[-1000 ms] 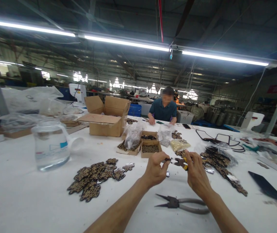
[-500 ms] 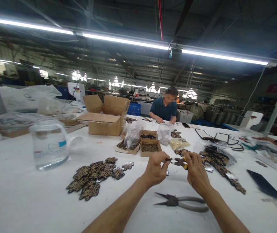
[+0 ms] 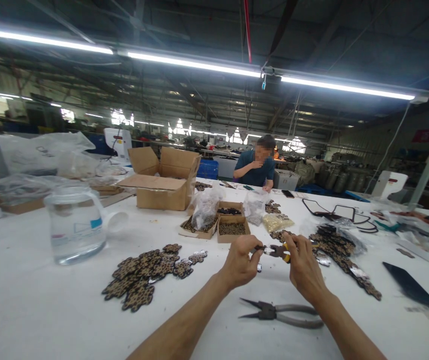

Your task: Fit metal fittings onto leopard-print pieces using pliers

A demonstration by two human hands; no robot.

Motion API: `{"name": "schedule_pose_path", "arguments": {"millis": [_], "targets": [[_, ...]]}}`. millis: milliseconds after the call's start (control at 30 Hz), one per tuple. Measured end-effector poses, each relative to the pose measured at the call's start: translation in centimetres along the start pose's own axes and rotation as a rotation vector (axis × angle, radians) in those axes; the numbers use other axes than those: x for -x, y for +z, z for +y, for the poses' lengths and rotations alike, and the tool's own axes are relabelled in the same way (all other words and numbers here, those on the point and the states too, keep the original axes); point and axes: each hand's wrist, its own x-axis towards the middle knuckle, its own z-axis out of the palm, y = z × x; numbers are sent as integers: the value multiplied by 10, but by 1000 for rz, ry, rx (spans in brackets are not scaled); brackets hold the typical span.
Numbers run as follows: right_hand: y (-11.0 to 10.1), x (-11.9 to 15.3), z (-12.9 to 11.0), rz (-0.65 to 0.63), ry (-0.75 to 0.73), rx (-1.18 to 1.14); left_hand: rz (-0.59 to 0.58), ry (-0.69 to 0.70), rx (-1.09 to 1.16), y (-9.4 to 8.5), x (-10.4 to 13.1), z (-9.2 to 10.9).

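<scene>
My right hand is closed round the yellow handles of a small pair of pliers, whose jaws point left. My left hand pinches a small dark piece right at the jaw tips; its kind is too small to make out. Below the hands, long-nosed pliers with grey handles lie on the white table. To the left lies a heap of leopard-print, bear-shaped patches, and to the right is another pile of leopard-print patches.
Beyond my hands stand a small box of brass-coloured bits, a plastic bag and an open carton. A water jug is at the left, a dark flat sheet at the right. Across the table sits a person.
The person across the table has raised one hand to the face. My hands, the pliers and the small piece have hardly moved.
</scene>
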Motion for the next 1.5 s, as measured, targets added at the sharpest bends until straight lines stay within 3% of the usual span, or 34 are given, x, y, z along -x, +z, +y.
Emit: {"name": "schedule_pose_path", "arguments": {"millis": [767, 1500], "targets": [[7, 4, 5, -27, -43, -116, -47, -102, 96, 2, 1, -1], [16, 6, 12, -78, 7, -58, -65, -121, 111, 9, 5, -2]]}}
